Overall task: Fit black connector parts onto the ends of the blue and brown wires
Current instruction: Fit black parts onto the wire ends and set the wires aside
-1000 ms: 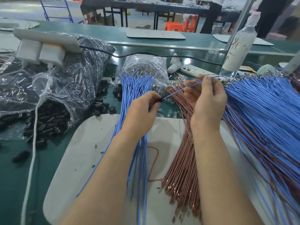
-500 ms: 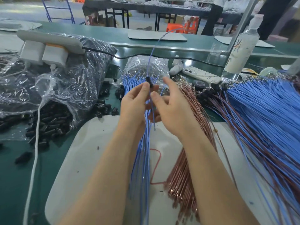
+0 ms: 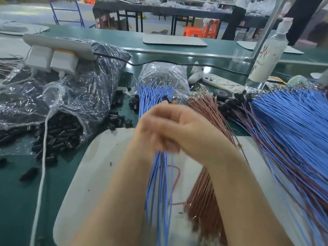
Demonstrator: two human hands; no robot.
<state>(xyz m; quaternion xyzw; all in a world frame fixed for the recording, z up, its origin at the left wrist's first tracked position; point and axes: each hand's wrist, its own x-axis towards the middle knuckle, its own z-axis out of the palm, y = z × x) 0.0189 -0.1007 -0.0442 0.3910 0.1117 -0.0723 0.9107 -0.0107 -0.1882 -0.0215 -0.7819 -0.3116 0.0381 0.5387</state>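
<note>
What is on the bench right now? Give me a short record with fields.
hands: left hand and right hand overlap above the blue wires, blurred
part: black connector shows above the fingers; blur hides whose grip
brown wires: bundle right of the blue, on the mat
stock: bag of connectors, left, open
right pile: blue and brown wires, fanned

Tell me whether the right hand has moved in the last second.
Yes. The right hand moved left, crossing from the right side of the brown wire bundle to the middle blue bundle, where it now meets the left hand.
</note>
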